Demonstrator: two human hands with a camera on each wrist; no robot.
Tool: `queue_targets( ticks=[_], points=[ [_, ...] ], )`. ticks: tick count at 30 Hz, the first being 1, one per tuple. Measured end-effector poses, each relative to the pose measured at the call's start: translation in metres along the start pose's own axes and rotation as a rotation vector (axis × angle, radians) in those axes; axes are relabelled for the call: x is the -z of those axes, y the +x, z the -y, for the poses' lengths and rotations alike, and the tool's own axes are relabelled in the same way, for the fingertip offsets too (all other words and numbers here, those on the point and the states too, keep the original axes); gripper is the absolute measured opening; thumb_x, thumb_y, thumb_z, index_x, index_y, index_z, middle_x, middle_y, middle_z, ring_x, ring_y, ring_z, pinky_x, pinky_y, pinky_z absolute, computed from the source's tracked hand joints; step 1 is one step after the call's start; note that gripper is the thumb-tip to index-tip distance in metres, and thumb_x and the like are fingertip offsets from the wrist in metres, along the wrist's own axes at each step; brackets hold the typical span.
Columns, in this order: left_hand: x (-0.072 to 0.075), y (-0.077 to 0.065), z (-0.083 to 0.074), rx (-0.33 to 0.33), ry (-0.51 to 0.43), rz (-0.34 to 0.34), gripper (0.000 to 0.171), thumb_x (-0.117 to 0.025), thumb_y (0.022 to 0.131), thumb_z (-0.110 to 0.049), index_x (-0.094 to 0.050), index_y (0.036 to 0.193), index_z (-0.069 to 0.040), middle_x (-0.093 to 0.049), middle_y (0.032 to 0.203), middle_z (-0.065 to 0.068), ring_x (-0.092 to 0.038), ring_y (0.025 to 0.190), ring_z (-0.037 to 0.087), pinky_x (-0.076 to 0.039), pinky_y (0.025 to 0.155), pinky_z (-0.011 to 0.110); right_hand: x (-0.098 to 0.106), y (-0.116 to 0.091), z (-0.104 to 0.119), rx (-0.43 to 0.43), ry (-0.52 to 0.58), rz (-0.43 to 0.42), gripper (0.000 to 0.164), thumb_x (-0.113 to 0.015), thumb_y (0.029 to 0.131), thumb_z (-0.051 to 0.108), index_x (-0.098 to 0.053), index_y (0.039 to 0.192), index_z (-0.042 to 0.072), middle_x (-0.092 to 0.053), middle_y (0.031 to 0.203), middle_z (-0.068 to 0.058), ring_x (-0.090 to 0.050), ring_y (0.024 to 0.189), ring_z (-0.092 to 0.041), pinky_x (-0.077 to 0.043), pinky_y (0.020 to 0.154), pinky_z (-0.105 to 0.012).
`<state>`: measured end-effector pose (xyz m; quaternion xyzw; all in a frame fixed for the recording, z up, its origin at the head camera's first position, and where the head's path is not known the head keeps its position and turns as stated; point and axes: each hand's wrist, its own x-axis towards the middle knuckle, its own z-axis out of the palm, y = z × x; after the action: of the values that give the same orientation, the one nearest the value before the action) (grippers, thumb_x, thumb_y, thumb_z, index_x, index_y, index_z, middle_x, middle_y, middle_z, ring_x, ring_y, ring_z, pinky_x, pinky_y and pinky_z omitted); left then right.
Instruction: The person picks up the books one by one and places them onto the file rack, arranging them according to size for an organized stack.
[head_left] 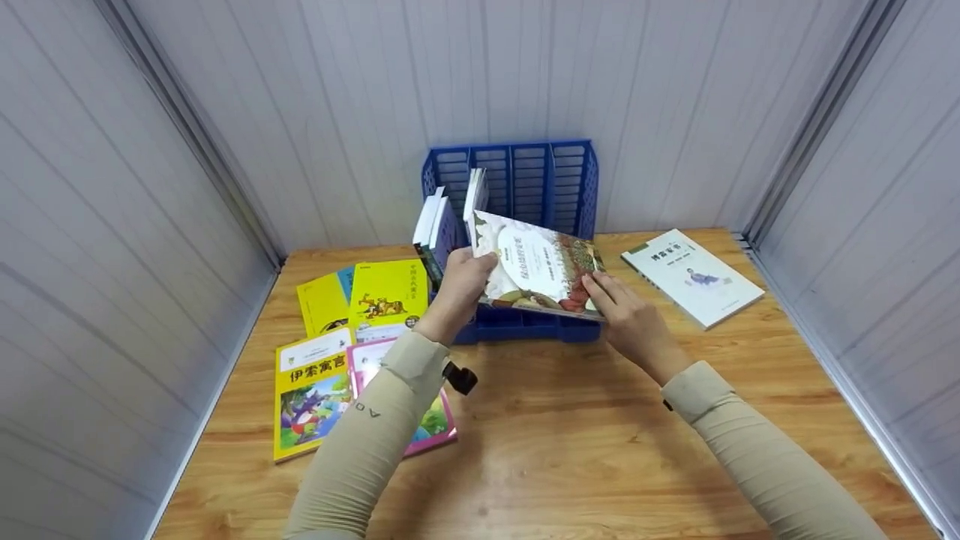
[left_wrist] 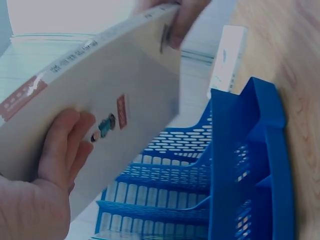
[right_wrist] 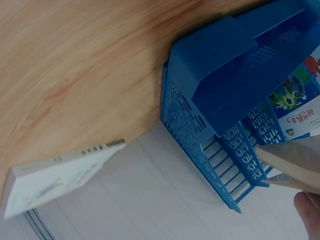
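Observation:
A picture book [head_left: 536, 262] with a white, brown and red cover is held tilted in front of a blue desktop file rack [head_left: 517, 330]. My left hand [head_left: 463, 289] grips its left end, thumb on the cover and fingers spread against the pale back, as the left wrist view shows. At the book's lower right corner, my right hand [head_left: 630, 319] pinches the edge, fingers on the cover. Several books [head_left: 442, 225] stand upright in the rack's left compartments. The held book hides much of the rack's middle.
To the right lies a white book [head_left: 694, 277] flat on the wooden table [head_left: 555, 450]. Left of the rack are yellow books [head_left: 390, 296], another yellow-edged book [head_left: 311, 397] and a pink-edged book [head_left: 442, 431] partly under my left sleeve. Panel walls [head_left: 360, 112] enclose the table.

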<state>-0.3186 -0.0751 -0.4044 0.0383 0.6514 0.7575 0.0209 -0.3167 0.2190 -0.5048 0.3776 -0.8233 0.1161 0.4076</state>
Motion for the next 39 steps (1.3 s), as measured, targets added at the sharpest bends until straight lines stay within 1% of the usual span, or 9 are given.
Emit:
queue_targets(
  ticks=[5,7,10,16,21,27,32,36,39],
  points=[
    [0.004,0.000,-0.008,-0.056,-0.001,-0.032,0.034,-0.044,0.111,-0.003,-0.064,0.131,0.015,-0.077,0.114,0.025,-0.074,0.087,0.015,-0.063,0.074,0.024,-0.004,-0.003,-0.008,-0.108,0.009,0.089,0.067,-0.084,0.085,-0.001,-0.056,0.144,-0.016,-0.066,0.134,-0.037,-0.070,0.120,-0.050,-0.062,0.098,-0.057],
    [0.007,0.000,-0.012,-0.070,0.001,-0.050,0.036,-0.043,0.111,-0.004,-0.062,0.137,0.014,-0.075,0.125,0.029,-0.075,0.093,0.017,-0.064,0.077,0.025,-0.008,-0.006,-0.013,-0.152,0.007,0.130,0.070,-0.087,0.087,0.006,-0.055,0.144,-0.017,-0.065,0.135,-0.037,-0.069,0.121,-0.050,-0.061,0.098,-0.057],
    [0.010,-0.001,-0.017,-0.111,0.053,-0.094,0.037,-0.044,0.112,-0.006,-0.060,0.141,0.010,-0.074,0.130,0.028,-0.075,0.100,0.019,-0.064,0.082,0.026,-0.014,-0.010,-0.020,-0.220,0.013,0.198,0.067,-0.085,0.093,0.013,-0.055,0.144,-0.018,-0.064,0.137,-0.037,-0.068,0.122,-0.051,-0.060,0.098,-0.059],
    [0.010,-0.003,-0.020,-0.246,0.242,-0.169,0.039,-0.048,0.112,-0.009,-0.057,0.146,0.005,-0.074,0.132,0.023,-0.076,0.112,0.027,-0.064,0.096,0.036,-0.025,-0.013,-0.031,-0.348,0.051,0.417,0.057,-0.073,0.103,0.019,-0.056,0.144,-0.018,-0.061,0.143,-0.038,-0.061,0.133,-0.053,-0.052,0.113,-0.062],
    [0.007,-0.002,-0.020,-0.330,0.410,-0.231,0.037,-0.049,0.112,-0.011,-0.056,0.145,0.004,-0.072,0.128,0.023,-0.074,0.108,0.030,-0.064,0.095,0.043,-0.032,-0.009,-0.033,-0.407,0.086,0.542,0.053,-0.066,0.107,0.020,-0.056,0.146,-0.016,-0.059,0.146,-0.038,-0.059,0.137,-0.054,-0.050,0.115,-0.063],
    [0.006,0.001,-0.021,-0.383,0.596,-0.287,0.039,-0.047,0.113,-0.013,-0.054,0.147,0.005,-0.073,0.131,0.026,-0.076,0.112,0.036,-0.065,0.093,0.049,-0.042,-0.005,-0.034,-0.404,0.107,0.572,0.048,-0.061,0.109,0.013,-0.055,0.147,-0.015,-0.057,0.150,-0.038,-0.055,0.142,-0.054,-0.045,0.120,-0.064],
    [0.004,0.006,-0.019,-0.413,0.736,-0.331,0.032,-0.048,0.111,-0.012,-0.058,0.133,0.009,-0.075,0.119,0.031,-0.078,0.100,0.042,-0.063,0.081,0.055,-0.052,-0.003,-0.035,-0.345,0.105,0.583,0.045,-0.060,0.108,0.006,-0.056,0.146,-0.017,-0.058,0.150,-0.038,-0.055,0.143,-0.054,-0.043,0.123,-0.062],
    [0.001,0.011,-0.015,-0.395,0.795,-0.348,0.029,-0.048,0.110,-0.011,-0.058,0.130,0.009,-0.074,0.122,0.032,-0.078,0.104,0.044,-0.065,0.084,0.054,-0.058,-0.002,-0.035,-0.311,0.105,0.581,0.044,-0.060,0.107,0.003,-0.056,0.146,-0.016,-0.062,0.145,-0.037,-0.059,0.139,-0.052,-0.045,0.121,-0.061],
    [0.000,0.017,-0.012,-0.358,0.818,-0.349,0.032,-0.048,0.110,-0.011,-0.055,0.135,0.009,-0.072,0.129,0.033,-0.077,0.112,0.044,-0.065,0.090,0.054,-0.059,0.000,-0.034,-0.340,0.119,0.584,0.043,-0.058,0.108,0.003,-0.057,0.147,-0.014,-0.065,0.142,-0.035,-0.062,0.135,-0.051,-0.048,0.119,-0.060]
  ],
)
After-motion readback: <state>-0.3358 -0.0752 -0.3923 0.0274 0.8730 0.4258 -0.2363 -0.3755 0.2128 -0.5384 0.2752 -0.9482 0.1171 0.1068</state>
